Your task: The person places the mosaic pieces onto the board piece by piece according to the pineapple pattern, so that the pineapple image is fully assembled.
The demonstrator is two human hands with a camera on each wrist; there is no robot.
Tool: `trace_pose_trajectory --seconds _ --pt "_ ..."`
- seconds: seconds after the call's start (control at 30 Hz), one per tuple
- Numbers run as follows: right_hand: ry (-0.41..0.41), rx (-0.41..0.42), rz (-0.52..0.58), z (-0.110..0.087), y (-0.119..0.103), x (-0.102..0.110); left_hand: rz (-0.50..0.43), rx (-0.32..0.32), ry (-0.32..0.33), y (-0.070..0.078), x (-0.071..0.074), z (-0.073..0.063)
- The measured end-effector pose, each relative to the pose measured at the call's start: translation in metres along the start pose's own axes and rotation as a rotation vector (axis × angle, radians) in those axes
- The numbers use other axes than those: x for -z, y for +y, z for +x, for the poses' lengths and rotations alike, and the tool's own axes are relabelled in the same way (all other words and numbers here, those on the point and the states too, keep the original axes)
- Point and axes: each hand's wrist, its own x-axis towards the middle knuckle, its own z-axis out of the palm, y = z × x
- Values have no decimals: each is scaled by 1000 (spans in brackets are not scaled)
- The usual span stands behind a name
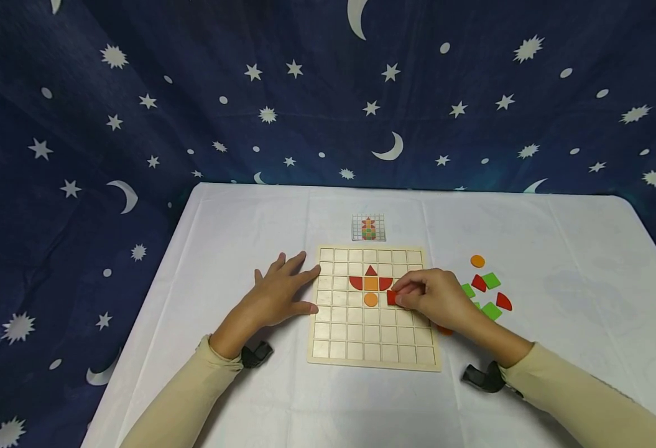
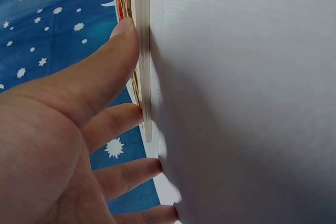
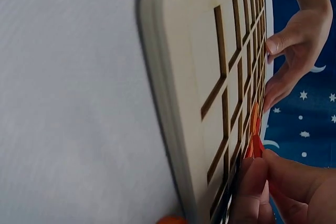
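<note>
A wooden grid board [image 1: 350, 348] lies on the table. On its upper middle sit a red triangle [image 1: 370, 271], an orange square [image 1: 370, 284], a red quarter circle [image 1: 356, 283] to the left, another red quarter circle [image 1: 385, 284] to the right, and an orange circle [image 1: 370, 299] below. My right hand [image 1: 439, 298] pinches a red piece [image 1: 392, 298] between thumb and fingers, close over the cells right of the orange circle. With fingers spread, my left hand [image 1: 280, 292] rests at the board's left edge, thumb and index fingertip at the rim.
A small pattern card [image 1: 369, 228] lies behind the board. Loose pieces lie to the board's right: an orange circle [image 1: 477, 261], a red quarter circle [image 1: 503, 302], a green square [image 1: 492, 280] and several others, some partly hidden by the right hand. A starry cloth [image 1: 316, 93] hangs behind the table.
</note>
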Motion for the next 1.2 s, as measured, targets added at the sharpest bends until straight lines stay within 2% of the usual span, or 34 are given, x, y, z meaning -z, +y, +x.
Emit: trace_pose_trajectory --seconds 0.27,1.2 --pt "-12 17 -23 3 -4 -9 1 -2 3 0 0 0" --pt "-15 28 -132 8 -10 -13 8 -7 8 0 0 0"
